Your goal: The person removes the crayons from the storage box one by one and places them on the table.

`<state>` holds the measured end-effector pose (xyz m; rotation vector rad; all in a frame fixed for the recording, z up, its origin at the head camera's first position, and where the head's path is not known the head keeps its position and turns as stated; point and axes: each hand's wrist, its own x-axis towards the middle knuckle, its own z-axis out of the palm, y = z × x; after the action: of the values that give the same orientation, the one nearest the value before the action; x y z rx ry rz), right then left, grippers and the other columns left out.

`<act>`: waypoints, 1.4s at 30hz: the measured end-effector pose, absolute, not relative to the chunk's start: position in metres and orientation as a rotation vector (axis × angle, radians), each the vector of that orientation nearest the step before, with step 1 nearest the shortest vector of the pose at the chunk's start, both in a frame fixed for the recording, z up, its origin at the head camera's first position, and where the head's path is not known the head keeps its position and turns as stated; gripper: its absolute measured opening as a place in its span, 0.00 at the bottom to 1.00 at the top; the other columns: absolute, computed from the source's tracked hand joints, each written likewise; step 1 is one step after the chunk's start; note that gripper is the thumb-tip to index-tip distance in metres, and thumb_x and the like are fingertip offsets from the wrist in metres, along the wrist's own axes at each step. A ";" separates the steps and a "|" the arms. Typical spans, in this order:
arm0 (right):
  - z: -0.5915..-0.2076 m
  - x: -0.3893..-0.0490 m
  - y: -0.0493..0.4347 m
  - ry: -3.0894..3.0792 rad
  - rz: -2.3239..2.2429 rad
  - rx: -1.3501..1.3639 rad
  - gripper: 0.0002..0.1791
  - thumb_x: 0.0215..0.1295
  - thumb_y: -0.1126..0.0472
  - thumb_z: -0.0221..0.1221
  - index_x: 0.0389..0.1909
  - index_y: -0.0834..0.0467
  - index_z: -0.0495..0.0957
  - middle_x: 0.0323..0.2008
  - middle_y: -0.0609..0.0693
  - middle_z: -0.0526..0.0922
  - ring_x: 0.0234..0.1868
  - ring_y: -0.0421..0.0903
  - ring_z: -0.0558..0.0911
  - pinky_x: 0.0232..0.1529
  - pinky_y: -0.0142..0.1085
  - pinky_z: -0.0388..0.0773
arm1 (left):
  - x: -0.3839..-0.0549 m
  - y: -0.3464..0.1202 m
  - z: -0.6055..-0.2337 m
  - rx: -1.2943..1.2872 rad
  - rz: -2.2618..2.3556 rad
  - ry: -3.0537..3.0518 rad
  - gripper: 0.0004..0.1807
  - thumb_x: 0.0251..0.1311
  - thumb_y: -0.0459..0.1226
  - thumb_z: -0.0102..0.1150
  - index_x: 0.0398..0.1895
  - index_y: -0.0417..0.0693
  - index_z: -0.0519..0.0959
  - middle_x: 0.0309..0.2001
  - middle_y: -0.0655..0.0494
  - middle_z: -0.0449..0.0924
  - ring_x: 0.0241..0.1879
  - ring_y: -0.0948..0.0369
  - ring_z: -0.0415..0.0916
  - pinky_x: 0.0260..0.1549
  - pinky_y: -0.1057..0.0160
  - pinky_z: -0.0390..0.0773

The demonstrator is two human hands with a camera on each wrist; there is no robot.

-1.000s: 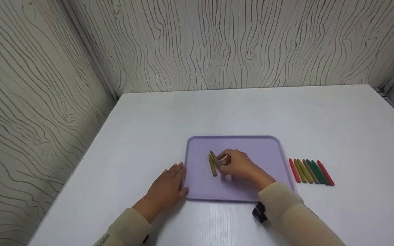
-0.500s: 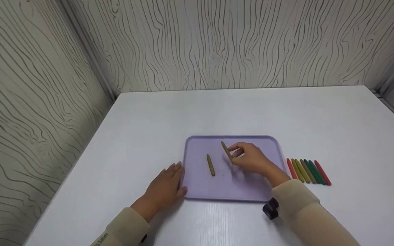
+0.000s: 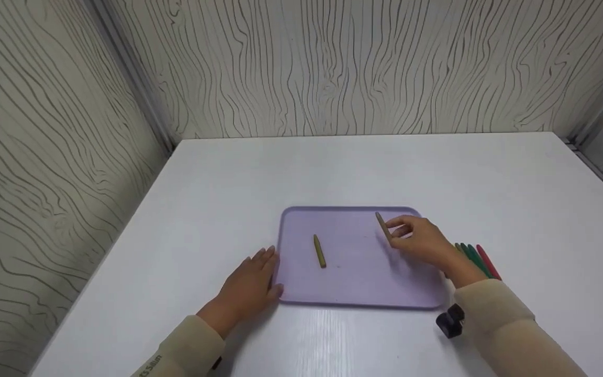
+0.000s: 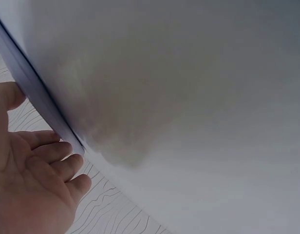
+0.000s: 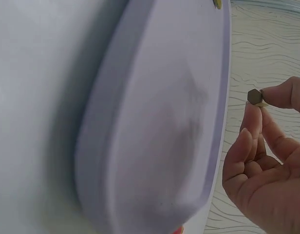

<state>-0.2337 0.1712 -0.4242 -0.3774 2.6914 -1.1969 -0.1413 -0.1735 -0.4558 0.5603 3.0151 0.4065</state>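
Observation:
Over the right part of the purple tray (image 3: 354,288), my right hand (image 3: 421,242) pinches a brown crayon (image 3: 383,226) between thumb and fingers, raised off the surface. In the right wrist view the brown crayon's (image 5: 254,96) six-sided end shows between thumb and fingertips. An olive-yellow crayon (image 3: 320,251) lies on the tray's left half. My left hand (image 3: 248,285) rests on the table against the tray's left edge. The left wrist view shows its thumb and fingers (image 4: 52,152) loosely spread, touching the tray's rim (image 4: 35,92).
To the right of the tray, a row of crayons lies on the white table (image 3: 301,173), partly hidden by my right hand and wrist. Green crayons (image 3: 475,257) and a red crayon (image 3: 489,262) show there. A wood-grain patterned wall (image 3: 333,68) stands behind the table.
My right hand has lifted the brown crayon away from beside the olive-yellow one and carried it rightward across the tray. The left hand has stayed at the tray's edge.

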 end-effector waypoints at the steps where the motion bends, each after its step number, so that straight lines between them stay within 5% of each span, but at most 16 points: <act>1: -0.424 -0.233 0.175 2.691 -1.193 -0.359 0.20 0.59 0.62 0.60 0.53 0.62 0.77 0.41 0.55 0.81 0.43 0.54 0.79 0.41 0.44 0.75 | -0.142 -0.173 -0.456 0.557 0.406 3.014 0.35 0.66 0.44 0.53 0.68 0.31 0.60 0.69 0.40 0.58 0.69 0.46 0.53 0.66 0.46 0.55; 11: -0.425 -0.229 0.215 2.715 -1.148 -0.281 0.23 0.62 0.59 0.60 0.56 0.63 0.74 0.44 0.58 0.80 0.38 0.49 0.78 0.33 0.36 0.75 | -0.140 -0.175 -0.457 0.575 0.415 3.022 0.34 0.65 0.43 0.53 0.68 0.30 0.60 0.69 0.40 0.58 0.69 0.45 0.53 0.65 0.46 0.56; 20: -0.424 -0.223 0.242 2.733 -1.118 -0.260 0.24 0.63 0.57 0.59 0.58 0.64 0.72 0.43 0.56 0.80 0.38 0.47 0.78 0.37 0.38 0.73 | -0.141 -0.175 -0.456 0.555 0.423 3.004 0.35 0.66 0.45 0.51 0.68 0.31 0.59 0.70 0.41 0.56 0.70 0.46 0.52 0.66 0.46 0.54; 32: -0.430 -0.216 0.273 2.757 -1.110 -0.201 0.25 0.62 0.57 0.60 0.57 0.66 0.72 0.40 0.55 0.81 0.34 0.45 0.78 0.31 0.37 0.75 | -0.141 -0.175 -0.457 0.546 0.428 2.987 0.35 0.67 0.45 0.51 0.69 0.31 0.58 0.71 0.41 0.55 0.70 0.46 0.50 0.67 0.47 0.53; 42: -0.434 -0.208 0.300 2.743 -1.073 -0.070 0.27 0.63 0.57 0.58 0.58 0.67 0.70 0.45 0.62 0.79 0.38 0.49 0.77 0.29 0.36 0.77 | -0.141 -0.176 -0.458 0.578 0.436 3.014 0.35 0.66 0.44 0.52 0.68 0.30 0.59 0.70 0.40 0.57 0.69 0.45 0.52 0.66 0.46 0.55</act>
<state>-0.2080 0.3000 -0.4340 -0.0695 2.7434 -1.0734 -0.1414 -0.1763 -0.4583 0.5784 3.0137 0.4363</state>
